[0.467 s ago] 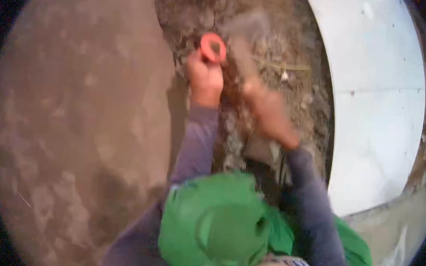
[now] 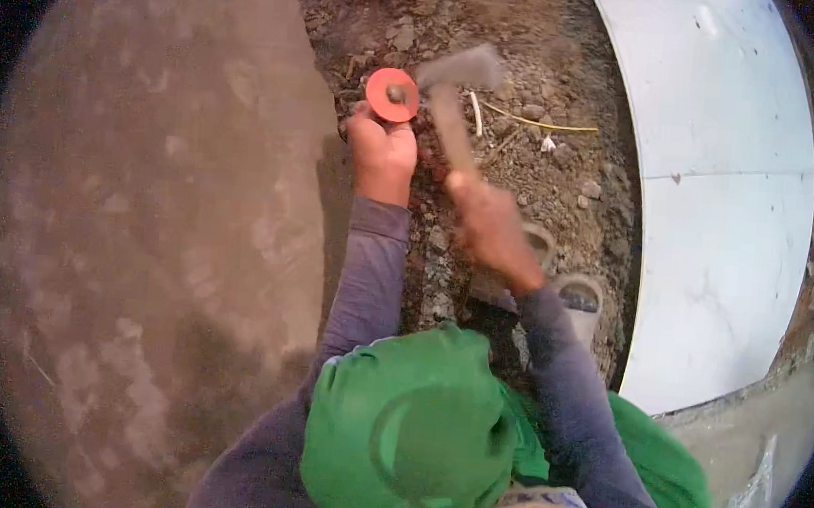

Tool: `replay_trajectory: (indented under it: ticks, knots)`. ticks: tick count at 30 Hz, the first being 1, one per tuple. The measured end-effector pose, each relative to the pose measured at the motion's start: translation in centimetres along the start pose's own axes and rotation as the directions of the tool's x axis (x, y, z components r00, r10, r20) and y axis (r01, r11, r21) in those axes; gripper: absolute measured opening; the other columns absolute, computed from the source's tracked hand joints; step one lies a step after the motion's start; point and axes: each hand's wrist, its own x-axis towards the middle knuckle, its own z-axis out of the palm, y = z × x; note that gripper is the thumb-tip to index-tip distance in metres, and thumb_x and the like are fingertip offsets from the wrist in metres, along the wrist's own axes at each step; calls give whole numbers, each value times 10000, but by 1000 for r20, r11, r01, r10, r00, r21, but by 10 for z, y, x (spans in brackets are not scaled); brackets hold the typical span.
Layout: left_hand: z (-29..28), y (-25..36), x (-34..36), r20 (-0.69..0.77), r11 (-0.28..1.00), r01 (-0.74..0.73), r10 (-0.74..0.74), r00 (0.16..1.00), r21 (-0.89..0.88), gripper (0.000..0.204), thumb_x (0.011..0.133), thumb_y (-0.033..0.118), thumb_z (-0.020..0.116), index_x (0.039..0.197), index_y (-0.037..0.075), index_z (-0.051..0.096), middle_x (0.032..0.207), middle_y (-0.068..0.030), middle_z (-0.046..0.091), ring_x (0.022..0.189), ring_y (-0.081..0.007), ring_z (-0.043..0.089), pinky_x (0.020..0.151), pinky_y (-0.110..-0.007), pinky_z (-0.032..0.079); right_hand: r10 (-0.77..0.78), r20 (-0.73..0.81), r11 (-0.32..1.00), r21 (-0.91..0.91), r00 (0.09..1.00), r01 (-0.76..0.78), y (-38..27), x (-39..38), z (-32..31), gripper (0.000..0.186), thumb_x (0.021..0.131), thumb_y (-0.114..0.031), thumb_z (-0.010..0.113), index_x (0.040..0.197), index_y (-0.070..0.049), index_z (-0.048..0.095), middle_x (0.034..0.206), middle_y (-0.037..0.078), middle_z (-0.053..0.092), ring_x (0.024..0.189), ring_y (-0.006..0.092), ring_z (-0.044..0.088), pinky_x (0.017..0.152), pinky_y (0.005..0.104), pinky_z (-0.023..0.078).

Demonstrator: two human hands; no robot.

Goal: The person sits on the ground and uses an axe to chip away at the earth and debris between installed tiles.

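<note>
A chisel with a round orange-red hand guard (image 2: 378, 108) is gripped in my left hand (image 2: 383, 158). Its blunt struck end (image 2: 396, 94) shows in the middle of the guard; the shaft below is hidden by guard and hand. My right hand (image 2: 496, 224), slightly blurred, is wrapped round the wooden handle of a hammer (image 2: 451, 130). The grey hammer head (image 2: 462, 67) is just right of the guard and looks apart from the chisel's end.
Broken soil and stones (image 2: 563, 185) fill a strip between a brown concrete slab (image 2: 166, 190) and a white panel (image 2: 726, 220). A yellow strip (image 2: 543, 125) lies on the rubble. Light footwear (image 2: 581, 294) shows beside my right forearm. Green clothing (image 2: 405, 424) covers my knees.
The hammer has come left and down, closer to the chisel, and is less blurred. The chisel's guard has shifted slightly left with my left hand.
</note>
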Motion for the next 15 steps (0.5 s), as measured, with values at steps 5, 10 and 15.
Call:
replay_trajectory:
  ticks: [5, 10, 15]
  knots:
    - [-1, -15, 11, 25, 993, 28, -25, 999, -118, 92, 1017, 74, 451, 990, 10, 510, 1072, -76, 524, 1027, -221, 552, 991, -415, 508, -91, -125, 991, 86, 988, 102, -8, 22, -65, 377, 1039, -432, 487, 970, -83, 610, 751, 79, 607, 565, 210, 572, 493, 345, 470]
    - [-27, -9, -3, 266, 814, -347, 245, 932, 467, 191, 988, 64, 448, 1107, -20, 572, 1175, -135, 593, 1111, -283, 584, 1014, -450, 502, -118, -403, 992, -4, 908, 128, -3, -15, 20, 384, 1025, -387, 505, 984, -20, 613, 859, 208, 649, 730, 432, 617, 635, 488, 503]
    - [-29, 13, -9, 33, 998, 45, -47, 998, 50, 402, 939, 210, 421, 1188, -44, 607, 1222, -184, 632, 1099, -350, 609, 984, -505, 506, 309, 30, 927, 214, 951, -308, -10, -26, -16, 462, 997, -461, 541, 907, -19, 642, 714, 216, 619, 663, 439, 610, 597, 495, 467]
